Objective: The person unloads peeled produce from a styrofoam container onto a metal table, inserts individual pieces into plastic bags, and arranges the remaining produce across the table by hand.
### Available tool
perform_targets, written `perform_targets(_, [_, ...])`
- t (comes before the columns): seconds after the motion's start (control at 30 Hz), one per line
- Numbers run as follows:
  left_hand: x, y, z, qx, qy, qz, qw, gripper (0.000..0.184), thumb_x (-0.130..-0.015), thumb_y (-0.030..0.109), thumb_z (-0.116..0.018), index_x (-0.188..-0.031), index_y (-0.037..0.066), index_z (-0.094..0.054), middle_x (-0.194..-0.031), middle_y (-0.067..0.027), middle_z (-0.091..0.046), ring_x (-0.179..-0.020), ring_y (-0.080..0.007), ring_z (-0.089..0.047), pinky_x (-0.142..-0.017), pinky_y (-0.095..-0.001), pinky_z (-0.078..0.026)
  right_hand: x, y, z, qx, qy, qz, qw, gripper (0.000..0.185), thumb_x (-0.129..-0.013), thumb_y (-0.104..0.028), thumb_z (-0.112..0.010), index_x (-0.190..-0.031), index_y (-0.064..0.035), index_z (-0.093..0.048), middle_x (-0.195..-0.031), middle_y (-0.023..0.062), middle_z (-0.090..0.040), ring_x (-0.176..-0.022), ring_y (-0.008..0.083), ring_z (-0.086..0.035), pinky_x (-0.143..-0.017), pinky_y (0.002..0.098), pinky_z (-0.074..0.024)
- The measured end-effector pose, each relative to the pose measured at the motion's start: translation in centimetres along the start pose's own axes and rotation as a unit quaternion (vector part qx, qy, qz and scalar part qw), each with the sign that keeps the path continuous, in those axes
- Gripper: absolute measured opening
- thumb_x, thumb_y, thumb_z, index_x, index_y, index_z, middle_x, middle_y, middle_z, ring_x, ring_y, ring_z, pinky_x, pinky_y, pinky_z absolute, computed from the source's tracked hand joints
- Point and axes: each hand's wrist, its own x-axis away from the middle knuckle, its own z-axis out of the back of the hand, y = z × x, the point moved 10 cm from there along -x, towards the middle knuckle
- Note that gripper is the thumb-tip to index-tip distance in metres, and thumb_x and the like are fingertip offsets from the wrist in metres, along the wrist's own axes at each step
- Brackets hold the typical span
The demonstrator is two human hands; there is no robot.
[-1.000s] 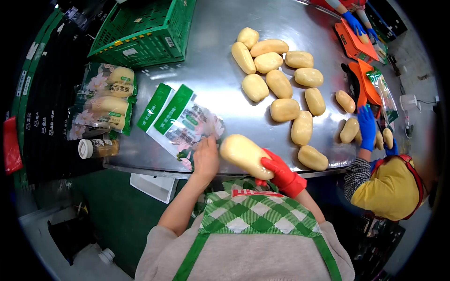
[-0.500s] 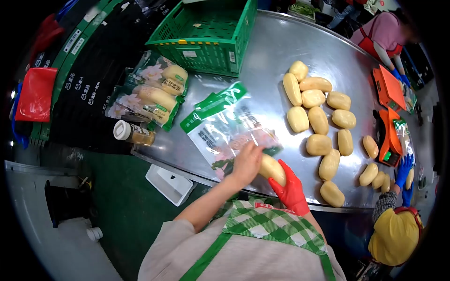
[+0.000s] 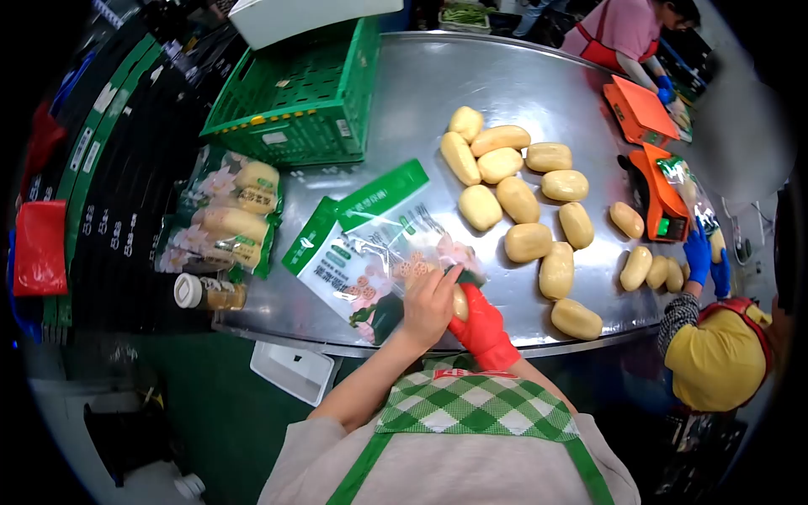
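Observation:
A peeled lotus root is held near the table's front edge, mostly hidden between my hands. My right hand, in a red glove, wraps round it from the right. My bare left hand is closed at the near end of a clear plastic bag with a green band and pink lotus flowers, right beside the root. Underneath lies a second such bag, flat on the metal. Whether the root's tip is inside the bag, I cannot tell.
Several lotus roots lie on the metal table to the right. Filled bags, a lidded jar and a green crate stand left. Orange scales and two co-workers, one in a yellow top, are at right.
My hands have drawn together, and the lotus root is now largely covered by them and nearer the bag. The bags look more spread out. The whole view has shifted.

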Motion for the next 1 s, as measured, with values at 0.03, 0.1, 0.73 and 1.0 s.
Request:
perform_targets(0.03, [0.4,0.1,-0.3,0.010,0.001,0.008,1.000,0.039,-0.080,-0.002,-0.060,-0.118,0.003,-0.064,-0.084,-0.0132,-0.056,-0.073,-0.0322,-0.058,-0.063,-0.0418,-0.047,-0.2,0.5,0.3,-0.036,0.012,-0.004,0.999,0.066,-0.084,-0.044,-0.070,-0.133,-0.0071,-0.046,-0.099,0.0197,-0.065,-0.091,0.0412,-0.064,-0.075,0.0461,-0.0516])
perform_targets(0.1, [2.0,0.4,-0.5,0.029,-0.005,0.028,0.999,0.039,-0.078,-0.005,-0.060,-0.117,0.003,-0.066,-0.081,-0.0132,-0.056,-0.069,-0.0328,-0.057,-0.062,-0.0414,-0.047,-0.3,1.9,0.4,-0.112,0.033,-0.014,0.993,0.062,-0.085,-0.042,-0.069,-0.131,-0.0074,-0.047,-0.094,0.0170,-0.066,-0.082,0.0364,-0.067,-0.068,0.0422,-0.0528])
perform_targets(0.73, [3.3,-5.6,-2.2,0.259,0.082,0.253,0.929,0.065,-0.081,-0.009,-0.050,-0.143,0.002,-0.034,-0.119,-0.0211,-0.058,-0.095,-0.0295,-0.066,-0.079,-0.0363,-0.055,-2.1,3.2,-1.3,-0.582,-0.080,-0.160,0.793,0.038,-0.096,-0.032,-0.053,-0.128,-0.0102,-0.052,-0.071,0.0033,-0.059,-0.052,0.0100,-0.052,-0.043,0.0217,-0.0385])
perform_targets(1.0, [1.1,1.4,-1.1,0.065,0.057,0.013,0.996,0.045,-0.069,-0.007,-0.059,-0.113,-0.001,-0.063,-0.087,-0.0192,-0.065,-0.076,-0.0372,-0.063,-0.070,-0.0427,-0.051,-7.2,0.1,0.9,-0.042,0.093,0.148,0.984,0.043,-0.095,-0.014,-0.057,-0.134,-0.0002,-0.047,-0.121,0.0102,-0.060,-0.104,0.0146,-0.058,-0.092,0.0306,-0.0497])
